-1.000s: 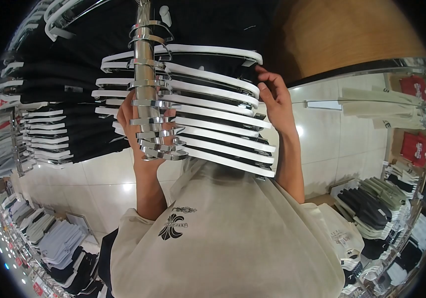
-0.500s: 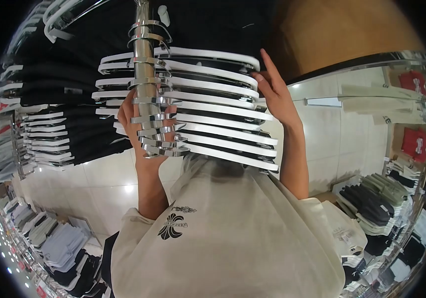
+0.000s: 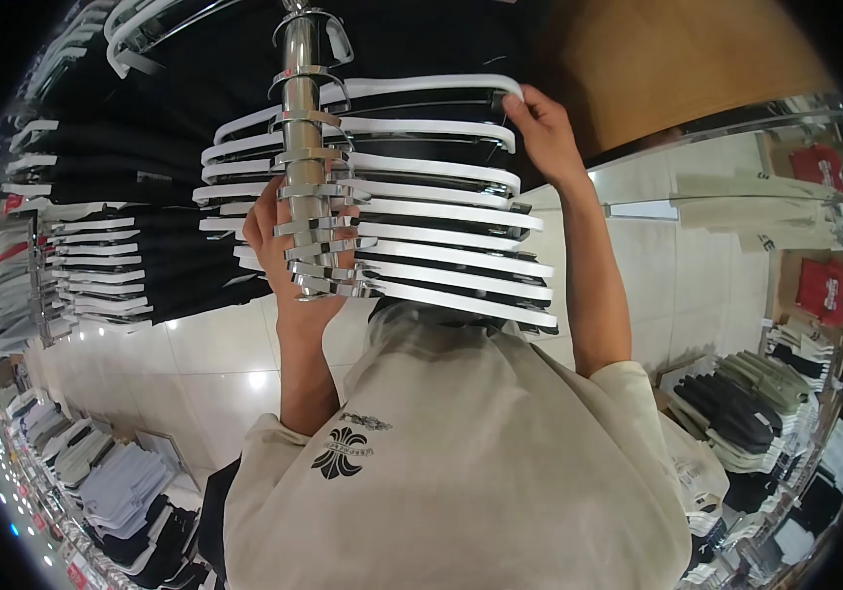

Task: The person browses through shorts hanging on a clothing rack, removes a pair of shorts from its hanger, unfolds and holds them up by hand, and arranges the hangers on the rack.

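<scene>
Several white hangers (image 3: 446, 213) with metal hooks hang in a row on a chrome rail (image 3: 303, 98), and black garments show between them. My left hand (image 3: 289, 265) is beneath the rail, its fingers wrapped round the hangers near their hooks; the rail and hooks partly hide it. My right hand (image 3: 547, 133) pinches the right end of the farthest white hanger (image 3: 421, 85) in the row, thumb on the near side. That hanger stands a little apart from the others.
More black garments on white hangers (image 3: 97, 261) hang at the left. Folded clothes (image 3: 131, 482) lie at the lower left, with further stacks (image 3: 736, 403) at the lower right. A brown panel (image 3: 677, 59) is at the upper right, above the tiled floor (image 3: 215, 393).
My right hand has moved up and closed on the farthest hanger's end, which has shifted away from the row. My left hand stays at the hooks. The view has shifted slightly.
</scene>
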`<action>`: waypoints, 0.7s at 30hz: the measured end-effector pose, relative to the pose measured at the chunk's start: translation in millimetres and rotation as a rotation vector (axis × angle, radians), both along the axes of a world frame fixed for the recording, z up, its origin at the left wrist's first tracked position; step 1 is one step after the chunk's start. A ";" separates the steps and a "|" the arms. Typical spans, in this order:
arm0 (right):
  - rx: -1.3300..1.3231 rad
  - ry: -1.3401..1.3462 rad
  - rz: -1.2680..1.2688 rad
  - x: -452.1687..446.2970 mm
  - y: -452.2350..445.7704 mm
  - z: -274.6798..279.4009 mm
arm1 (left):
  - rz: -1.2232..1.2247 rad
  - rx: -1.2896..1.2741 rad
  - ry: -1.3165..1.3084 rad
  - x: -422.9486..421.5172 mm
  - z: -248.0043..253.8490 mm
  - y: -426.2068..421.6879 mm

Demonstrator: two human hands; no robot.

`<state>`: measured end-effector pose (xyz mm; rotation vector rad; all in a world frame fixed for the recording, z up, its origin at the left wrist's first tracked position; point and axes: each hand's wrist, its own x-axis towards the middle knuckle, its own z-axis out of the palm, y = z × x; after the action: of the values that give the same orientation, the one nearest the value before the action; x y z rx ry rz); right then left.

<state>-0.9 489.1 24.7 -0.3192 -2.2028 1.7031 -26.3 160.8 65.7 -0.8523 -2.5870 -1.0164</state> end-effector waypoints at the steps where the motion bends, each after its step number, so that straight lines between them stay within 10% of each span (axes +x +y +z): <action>1: -0.015 -0.002 -0.040 -5.0 3.0 -2.0 | -0.008 -0.048 0.040 0.6 1.0 -0.9; 21: -0.231 0.042 -0.117 -40.7 25.7 15.1 | -0.001 -0.111 0.136 4.2 11.6 4.3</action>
<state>-41.6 514.8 39.8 -0.4556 -1.9200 1.8826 -22.1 165.1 77.3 -0.9159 -2.5464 -0.7917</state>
